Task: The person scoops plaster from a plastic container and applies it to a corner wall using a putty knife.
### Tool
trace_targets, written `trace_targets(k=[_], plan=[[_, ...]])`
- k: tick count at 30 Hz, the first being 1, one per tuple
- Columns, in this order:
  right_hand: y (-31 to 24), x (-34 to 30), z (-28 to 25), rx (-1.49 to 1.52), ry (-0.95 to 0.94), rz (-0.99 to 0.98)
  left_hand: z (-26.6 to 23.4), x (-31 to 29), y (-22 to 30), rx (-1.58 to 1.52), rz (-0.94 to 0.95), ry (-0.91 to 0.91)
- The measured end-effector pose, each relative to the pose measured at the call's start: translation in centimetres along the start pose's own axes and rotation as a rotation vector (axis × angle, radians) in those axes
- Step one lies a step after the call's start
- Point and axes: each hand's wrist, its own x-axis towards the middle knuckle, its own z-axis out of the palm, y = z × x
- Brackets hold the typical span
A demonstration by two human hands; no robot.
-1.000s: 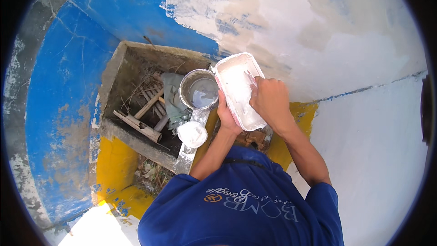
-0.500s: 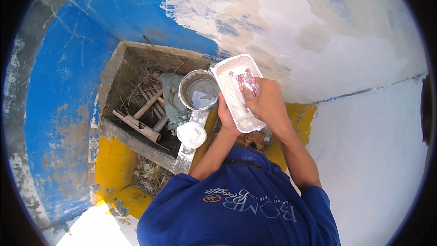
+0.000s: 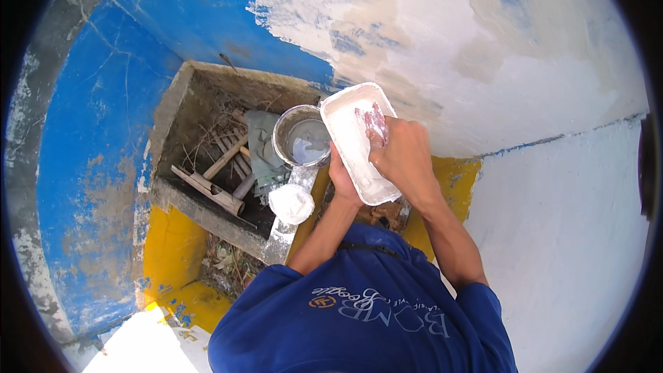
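Observation:
My left hand point(image 3: 340, 174) grips the left side of a white rectangular tray point(image 3: 332, 108), its fingers partly hidden under it. Thick white paste coats the inside of the tray. Over the tray's right side, my right hand point(image 3: 402, 155) is closed on a red scraper point(image 3: 373, 121) smeared with the same paste; most of its handle is hidden in the fist. Just left of the tray stands a round bucket point(image 3: 308, 139) with greyish liquid in it. Below the bucket, on the ledge, sits a heap of white powder or paste in a white wrapping point(image 3: 291, 204).
A concrete planter box point(image 3: 207, 214) holds dry twigs, split bamboo pieces point(image 3: 215, 193) and a grey-green cloth point(image 3: 262, 145). Behind it rises a blue wall point(image 3: 186, 14), partly coated white point(image 3: 428, 34). A yellow-painted base point(image 3: 173, 242) runs below the planter.
My right hand and the scraper have shifted slightly within the tray, and the tray has tilted a little. My left hand keeps its hold; the bucket and planter look the same.

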Motion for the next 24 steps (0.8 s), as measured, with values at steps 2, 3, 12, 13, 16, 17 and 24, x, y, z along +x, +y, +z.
trace_targets(k=[2,3,12,13,16,17,24], plan=[[-0.2,-0.1,0.8,0.049,-0.014,-0.033,0.1,-0.3,0.0,0.077,0.034,0.109],[0.0,0.0,0.7,0.048,-0.013,-0.037,0.2,-0.2,0.0,0.076,0.036,0.106],[0.0,0.2,0.3,0.007,-0.001,0.0,0.5,-0.2,0.0,0.084,0.019,0.086],[-0.4,0.2,-0.2,0.024,0.005,-0.009,0.2,-0.2,0.0,0.084,0.021,0.085],[-0.1,0.0,0.4,0.062,-0.01,-0.018,-0.2,-0.3,0.2,0.04,0.029,0.006],[0.2,0.0,0.7,0.08,-0.029,-0.018,-0.1,-0.3,0.2,0.08,0.038,0.015],[-0.3,0.0,0.7,0.067,-0.055,-0.036,0.0,-0.3,0.2,0.082,0.07,0.009]])
